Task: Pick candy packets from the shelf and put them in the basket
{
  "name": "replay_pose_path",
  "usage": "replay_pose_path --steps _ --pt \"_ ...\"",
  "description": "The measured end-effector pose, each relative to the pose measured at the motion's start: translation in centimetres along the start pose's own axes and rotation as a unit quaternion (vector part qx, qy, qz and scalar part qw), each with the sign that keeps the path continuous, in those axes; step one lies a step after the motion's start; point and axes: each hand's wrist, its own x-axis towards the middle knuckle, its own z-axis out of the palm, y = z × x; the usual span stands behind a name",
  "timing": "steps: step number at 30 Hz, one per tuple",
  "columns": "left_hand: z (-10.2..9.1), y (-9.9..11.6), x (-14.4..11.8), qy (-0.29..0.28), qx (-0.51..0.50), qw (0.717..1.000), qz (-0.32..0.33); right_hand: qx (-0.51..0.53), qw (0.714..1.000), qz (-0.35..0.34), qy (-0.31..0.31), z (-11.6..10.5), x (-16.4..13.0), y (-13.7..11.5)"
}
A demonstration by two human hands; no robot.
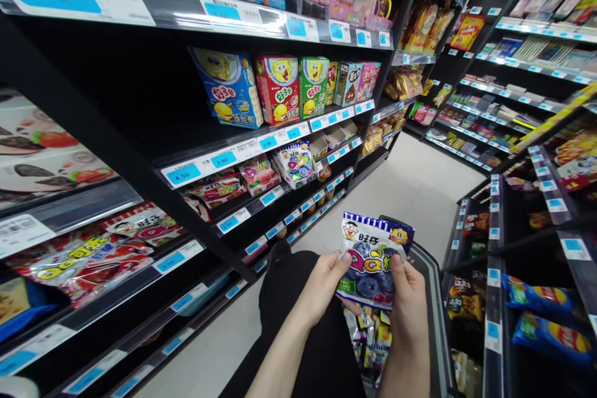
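I hold a blue-and-purple bag of QQ gummy candy (372, 256) upright in front of me with both hands. My left hand (321, 286) grips its left edge, thumb on the front. My right hand (409, 298) grips its right edge, thumb pressed on the printed face. Below the bag sits a dark shopping basket (431, 298) with several colourful snack packets (370, 339) inside. A matching blue QQ candy bag (298, 163) stands on the shelf to the left.
Black shelves (140, 155) with blue price tags line the left side, holding candy boxes (275, 87) and red gummy bags (93, 255). More shelving (522, 224) with snack packets stands close on the right. A pale floor aisle (410, 186) runs ahead between them.
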Motion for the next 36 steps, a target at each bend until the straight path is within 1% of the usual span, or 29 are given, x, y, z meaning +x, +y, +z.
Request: replay_pose_path --steps 5,9,11,12,13,14,16,17,18,19,21,24,26,29,32,34,36 --pt "0.0 0.1 0.0 0.015 -0.003 1.0 -0.007 -0.011 1.0 -0.014 0.017 0.5 0.0 0.1" --pt "-0.3 -0.4 0.2 0.022 -0.004 1.0 -0.012 -0.079 0.995 -0.042 0.04 1.0 -0.1 -0.2" --pt "-0.3 -0.6 0.3 0.029 0.02 0.999 -0.008 -0.095 0.993 -0.053 0.046 1.2 -0.2 -0.4" --pt "-0.2 -0.7 0.3 0.042 0.046 0.998 0.005 -0.092 0.993 -0.054 0.047 1.2 -0.3 -0.6" --pt "-0.1 -0.7 0.2 0.066 0.086 0.994 0.029 -0.082 0.994 -0.053 0.045 1.2 -0.4 -0.7" --pt "0.0 -0.7 0.1 0.098 0.138 0.984 0.063 -0.069 0.996 -0.051 0.04 1.2 -0.4 -0.8" --pt "0.2 -0.5 -0.2 0.159 0.24 0.948 0.136 -0.046 0.997 -0.05 0.02 0.9 -0.5 -0.8" --pt "0.3 -0.4 -0.3 0.173 0.269 0.933 0.162 -0.046 0.997 -0.055 0.008 0.8 -0.4 -0.7" --pt "0.4 -0.3 -0.4 0.176 0.276 0.928 0.176 -0.054 0.997 -0.063 -0.003 0.6 -0.4 -0.6" --pt "0.4 -0.2 -0.4 0.17 0.266 0.932 0.178 -0.069 0.995 -0.071 -0.012 0.5 -0.3 -0.4" --pt "0.4 -0.1 -0.3 0.159 0.225 0.948 0.16 -0.098 0.992 -0.081 -0.017 0.4 -0.2 -0.1" --pt "0.3 0.0 -0.1 0.158 0.182 0.961 0.133 -0.103 0.992 -0.078 0.001 0.7 -0.1 0.2" --pt "0.2 0.0 0.0 0.154 0.158 0.967 0.131 -0.093 0.992 -0.08 0.015 1.0 -0.1 0.3" --pt "0.3 0.2 -0.1 0.146 0.123 0.972 0.139 -0.075 0.993 -0.085 0.022 1.5 -0.3 0.1" --pt "0.4 0.3 -0.1 0.135 0.092 0.974 0.155 -0.058 0.996 -0.072 0.018 1.7 -0.4 -0.1" --pt "0.4 0.1 -0.1 0.143 0.092 0.974 0.151 -0.042 0.997 -0.058 0.012 1.7 -0.4 -0.1" --pt "0.3 -0.1 0.0 0.16 0.106 0.972 0.134 -0.035 0.998 -0.057 0.017 1.7 -0.4 0.0"
